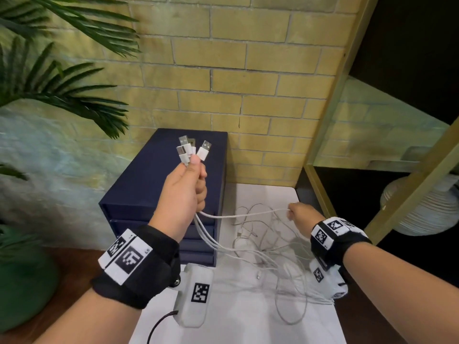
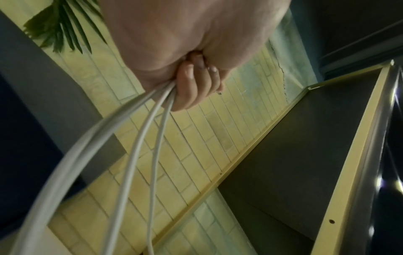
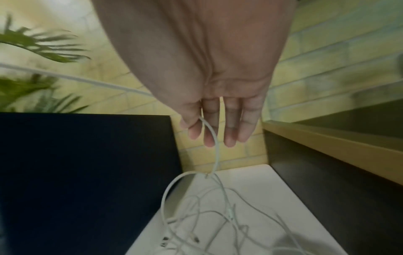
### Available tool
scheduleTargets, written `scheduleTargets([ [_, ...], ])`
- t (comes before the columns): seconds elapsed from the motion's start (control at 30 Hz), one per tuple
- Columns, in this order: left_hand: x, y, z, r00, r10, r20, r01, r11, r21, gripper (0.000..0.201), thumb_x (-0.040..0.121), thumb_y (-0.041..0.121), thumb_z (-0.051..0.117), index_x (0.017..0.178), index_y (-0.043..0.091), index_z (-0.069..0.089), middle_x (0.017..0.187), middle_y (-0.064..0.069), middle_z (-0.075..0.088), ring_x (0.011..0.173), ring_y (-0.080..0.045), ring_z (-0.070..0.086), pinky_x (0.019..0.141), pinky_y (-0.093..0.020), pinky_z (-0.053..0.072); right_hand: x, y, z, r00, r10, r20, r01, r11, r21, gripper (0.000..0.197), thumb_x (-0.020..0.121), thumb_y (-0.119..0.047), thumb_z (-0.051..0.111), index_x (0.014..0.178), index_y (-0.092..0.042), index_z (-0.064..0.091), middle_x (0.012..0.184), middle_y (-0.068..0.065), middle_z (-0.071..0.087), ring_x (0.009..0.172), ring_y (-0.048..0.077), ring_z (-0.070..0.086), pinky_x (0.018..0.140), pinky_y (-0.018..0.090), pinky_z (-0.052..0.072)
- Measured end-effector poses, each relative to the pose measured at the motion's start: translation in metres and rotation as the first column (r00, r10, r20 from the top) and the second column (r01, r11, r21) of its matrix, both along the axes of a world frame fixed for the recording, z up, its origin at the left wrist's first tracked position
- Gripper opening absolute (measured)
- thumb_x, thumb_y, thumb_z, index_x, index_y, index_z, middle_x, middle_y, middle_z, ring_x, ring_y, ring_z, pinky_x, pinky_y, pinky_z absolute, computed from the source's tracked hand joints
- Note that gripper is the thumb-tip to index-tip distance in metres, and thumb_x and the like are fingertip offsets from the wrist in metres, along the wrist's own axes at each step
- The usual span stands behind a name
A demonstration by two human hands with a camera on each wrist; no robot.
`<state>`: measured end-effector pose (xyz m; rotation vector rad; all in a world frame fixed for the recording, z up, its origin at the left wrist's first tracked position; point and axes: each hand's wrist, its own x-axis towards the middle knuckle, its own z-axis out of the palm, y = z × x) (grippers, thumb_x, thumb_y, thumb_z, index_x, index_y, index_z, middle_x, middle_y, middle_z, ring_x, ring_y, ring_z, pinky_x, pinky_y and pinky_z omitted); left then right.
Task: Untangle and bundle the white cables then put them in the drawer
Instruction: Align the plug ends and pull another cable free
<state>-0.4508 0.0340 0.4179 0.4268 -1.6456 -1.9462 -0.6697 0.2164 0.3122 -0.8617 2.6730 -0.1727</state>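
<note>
My left hand is raised in front of the navy drawer unit and grips several white cables just below their USB plugs, which stick up above the fist. In the left wrist view the curled fingers clamp the cables trailing down. The strands hang into a loose tangle on the white table. To the right, my right hand pinches a single strand between thumb and forefinger, pulled sideways above the tangle. All the drawers appear closed.
A palm plant in a green pot stands at the left. A gold-framed dark shelf with a white ribbed vase borders the table on the right. The yellow brick wall is behind.
</note>
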Motion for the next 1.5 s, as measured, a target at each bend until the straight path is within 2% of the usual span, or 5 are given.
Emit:
scheduleTargets([
  [0.27,0.007,-0.001,-0.004,0.998,0.051,0.025,-0.05,0.997,-0.054,0.035,0.101,0.037,0.036,0.074,0.017,0.044,0.049,0.011,0.027,0.042,-0.006,0.018,0.039,-0.021,0.015,-0.016,0.004,-0.003,0.906,-0.253,0.339,0.411,0.718,-0.562,0.026,0.095,0.0,0.04,0.081,0.002,0.062,0.078,0.01,0.059,0.061,0.015,0.051,0.055,0.015,0.047],
  [0.67,-0.004,0.0,-0.007,0.993,0.107,0.054,-0.102,0.991,-0.088,0.034,0.1,0.037,0.041,0.074,0.017,0.048,0.05,0.01,0.027,0.042,-0.005,0.019,0.039,-0.019,0.017,0.002,-0.03,0.123,0.988,-0.036,0.153,0.157,0.196,-0.968,0.022,0.097,-0.018,0.046,0.083,-0.023,0.062,0.081,0.001,0.056,0.058,0.006,0.056,0.06,0.023,0.057],
  [0.8,-0.005,0.001,-0.007,0.99,0.124,0.06,-0.118,0.988,-0.096,0.033,0.1,0.037,0.042,0.075,0.017,0.051,0.051,0.008,0.026,0.042,-0.006,0.019,0.039,-0.02,0.017,0.01,-0.032,0.136,0.999,-0.016,-0.036,-0.033,0.18,-0.983,0.008,0.089,-0.024,0.06,0.092,-0.029,0.066,0.096,0.008,0.055,0.079,0.015,0.057,0.081,0.035,0.054],
  [1.13,-0.003,0.011,0.0,0.994,0.06,0.095,-0.032,0.963,-0.267,0.025,0.081,0.036,0.07,0.074,0.024,0.049,0.058,0.009,0.033,0.045,-0.005,0.028,0.05,-0.024,0.027,0.046,-0.026,0.131,0.958,0.173,-0.227,-0.285,0.562,-0.776,0.012,0.077,-0.027,0.075,0.071,-0.023,0.065,0.075,-0.001,0.061,0.068,0.013,0.052,0.063,0.026,0.042],
  [1.5,-0.012,0.028,-0.014,0.986,-0.062,0.154,0.119,0.91,-0.397,0.014,0.095,0.028,0.055,0.083,0.025,0.06,0.05,0.022,0.05,0.046,0.004,0.044,0.053,-0.024,0.031,0.069,-0.008,0.118,0.949,0.29,-0.126,-0.288,0.628,-0.723,0.008,0.085,-0.026,0.066,0.077,-0.027,0.064,0.067,-0.008,0.059,0.062,0.004,0.048,0.061,0.021,0.041],
])
